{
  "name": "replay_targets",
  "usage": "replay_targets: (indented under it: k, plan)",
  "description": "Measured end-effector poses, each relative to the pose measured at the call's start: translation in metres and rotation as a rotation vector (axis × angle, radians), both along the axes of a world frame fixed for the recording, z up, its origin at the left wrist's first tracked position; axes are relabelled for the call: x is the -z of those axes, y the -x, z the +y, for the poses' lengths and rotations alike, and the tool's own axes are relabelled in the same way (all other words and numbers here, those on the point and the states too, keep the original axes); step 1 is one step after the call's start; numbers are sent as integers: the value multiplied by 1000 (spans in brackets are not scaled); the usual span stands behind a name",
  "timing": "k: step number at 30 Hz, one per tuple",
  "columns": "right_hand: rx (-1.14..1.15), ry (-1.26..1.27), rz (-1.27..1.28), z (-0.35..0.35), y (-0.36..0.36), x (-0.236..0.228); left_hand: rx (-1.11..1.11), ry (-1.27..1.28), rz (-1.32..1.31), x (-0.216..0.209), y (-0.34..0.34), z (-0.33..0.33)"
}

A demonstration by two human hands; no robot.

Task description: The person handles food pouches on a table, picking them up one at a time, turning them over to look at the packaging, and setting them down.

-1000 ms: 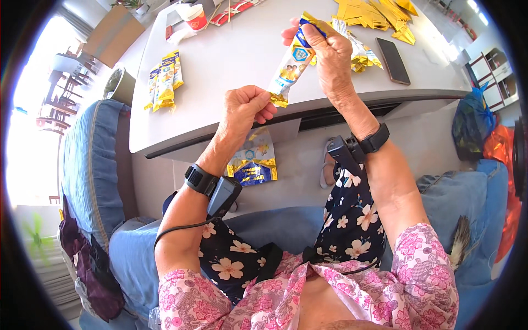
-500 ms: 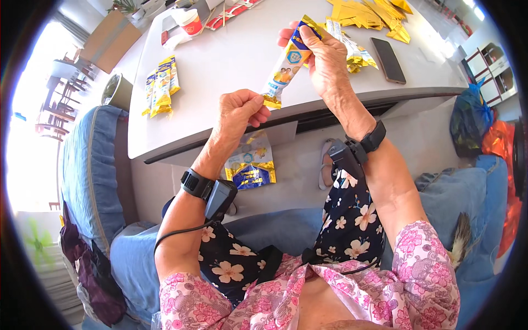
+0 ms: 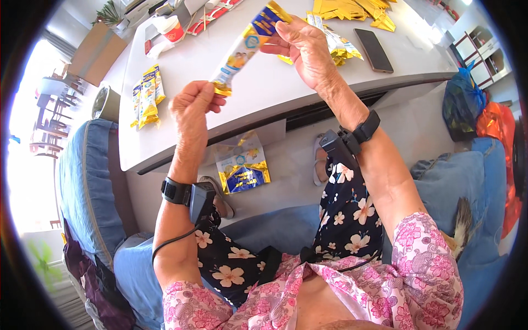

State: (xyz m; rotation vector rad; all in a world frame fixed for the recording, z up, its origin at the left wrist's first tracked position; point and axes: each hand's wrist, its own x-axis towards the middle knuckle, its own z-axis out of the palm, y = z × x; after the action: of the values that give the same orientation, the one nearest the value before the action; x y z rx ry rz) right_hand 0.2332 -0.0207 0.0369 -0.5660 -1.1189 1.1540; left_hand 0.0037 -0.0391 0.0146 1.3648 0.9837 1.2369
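Note:
A slim blue, white and gold sachet (image 3: pixel 242 52) is stretched at a slant between my two hands above the table. My left hand (image 3: pixel 192 107) pinches its lower gold end. Near the upper blue end, my right hand (image 3: pixel 308 49) grips it between thumb and fingers. To the left, several similar sachets (image 3: pixel 148 96) lie in a small pile on the white table (image 3: pixel 187 60). More sachets (image 3: pixel 341 47) lie beyond my right hand, partly hidden by it. On the floor under the table edge stands an opened blue, gold and clear pouch (image 3: pixel 245 168).
A dark phone (image 3: pixel 374 50) lies right of my right hand. Gold folded papers (image 3: pixel 352 11) are heaped at the far side. A red and white paper cup (image 3: pixel 171 30) stands far left, near a cardboard box (image 3: pixel 96 54). Filled plastic bags (image 3: pixel 462 113) sit at the right.
Both hands have moved left with the sachet, which now tilts further over. The view has shifted slightly; the piles on the table look unchanged.

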Motion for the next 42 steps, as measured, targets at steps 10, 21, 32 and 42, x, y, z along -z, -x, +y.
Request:
replay_targets:
  k: [10, 21, 32, 42]
  plan:
    - [550, -43, -883, 18, -40, 29, -337, 95, 204, -8, 60, 26]
    - [829, -85, -1833, 22, -61, 43, -790, -135, 1299, 1, 73, 32]
    - [121, 289, -416, 21, -33, 22, -412, -307, 731, 11, 44, 26]
    - [-393, 367, -110, -14, 40, 16, -39, 53, -93, -11, 2, 6]
